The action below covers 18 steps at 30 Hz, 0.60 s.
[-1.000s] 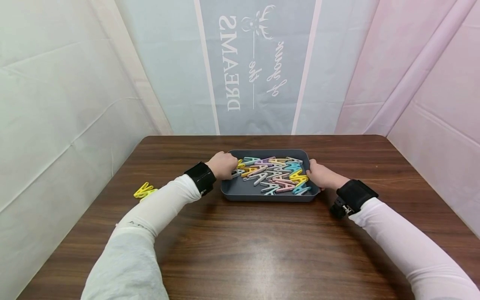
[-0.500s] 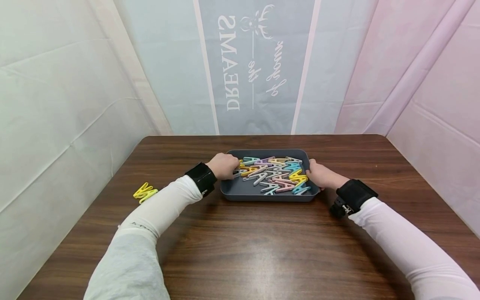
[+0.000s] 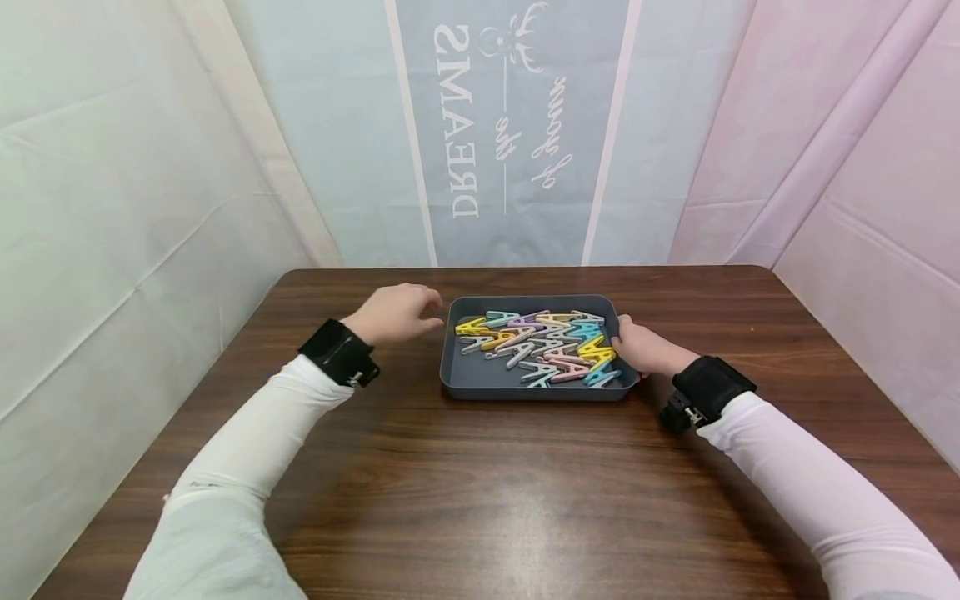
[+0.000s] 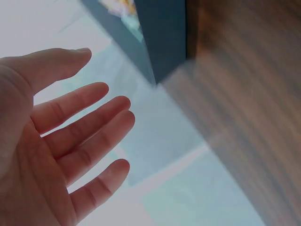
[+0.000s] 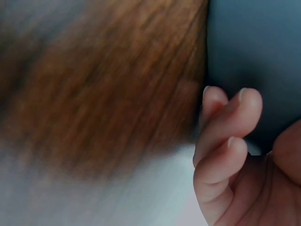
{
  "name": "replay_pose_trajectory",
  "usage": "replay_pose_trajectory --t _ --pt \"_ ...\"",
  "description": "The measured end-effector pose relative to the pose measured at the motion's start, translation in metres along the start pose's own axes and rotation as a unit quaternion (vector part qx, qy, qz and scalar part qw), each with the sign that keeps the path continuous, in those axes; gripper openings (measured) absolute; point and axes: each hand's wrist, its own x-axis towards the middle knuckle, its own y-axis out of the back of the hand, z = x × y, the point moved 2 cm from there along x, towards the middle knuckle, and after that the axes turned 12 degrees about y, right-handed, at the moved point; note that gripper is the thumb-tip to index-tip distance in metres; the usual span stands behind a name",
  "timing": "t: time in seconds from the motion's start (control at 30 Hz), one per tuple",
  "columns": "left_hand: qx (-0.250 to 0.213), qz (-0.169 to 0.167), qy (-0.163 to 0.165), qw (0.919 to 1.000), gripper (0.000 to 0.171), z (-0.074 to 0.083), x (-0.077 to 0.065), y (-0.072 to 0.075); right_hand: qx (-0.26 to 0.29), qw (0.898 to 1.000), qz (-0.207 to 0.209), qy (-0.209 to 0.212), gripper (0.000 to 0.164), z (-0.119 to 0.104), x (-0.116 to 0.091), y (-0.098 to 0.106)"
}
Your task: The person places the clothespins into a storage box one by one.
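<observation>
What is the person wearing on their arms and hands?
Both arms are in long, close-fitting white sleeves. A broad black band sits on each wrist: the left band and the right band, which has a small dark block fixed to it. The left hand and right hand are bare, without gloves.

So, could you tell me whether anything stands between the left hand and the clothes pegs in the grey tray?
Only the near left wall of the grey plastic tray. The open left hand hovers just outside it, above the brown wooden table; the pastel plastic clothes pegs lie uncovered inside.
</observation>
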Motion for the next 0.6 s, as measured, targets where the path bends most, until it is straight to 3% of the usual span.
replay_pose_trajectory --t 0.17,0.33,0.6 --pt "-0.020 0.011 0.043 0.9988 0.030 -0.037 -0.024 0.021 -0.001 1.000 -0.008 0.003 0.053 0.000 0.000 0.000" --pt "-0.041 -0.002 0.089 0.9952 0.035 -0.074 -0.048 0.036 0.008 1.000 -0.012 0.003 0.053 0.001 0.000 0.001" --pt "-0.077 -0.061 0.142 0.9850 0.041 -0.122 -0.087 0.033 0.007 1.000 -0.007 0.008 0.052 0.001 0.000 0.000"
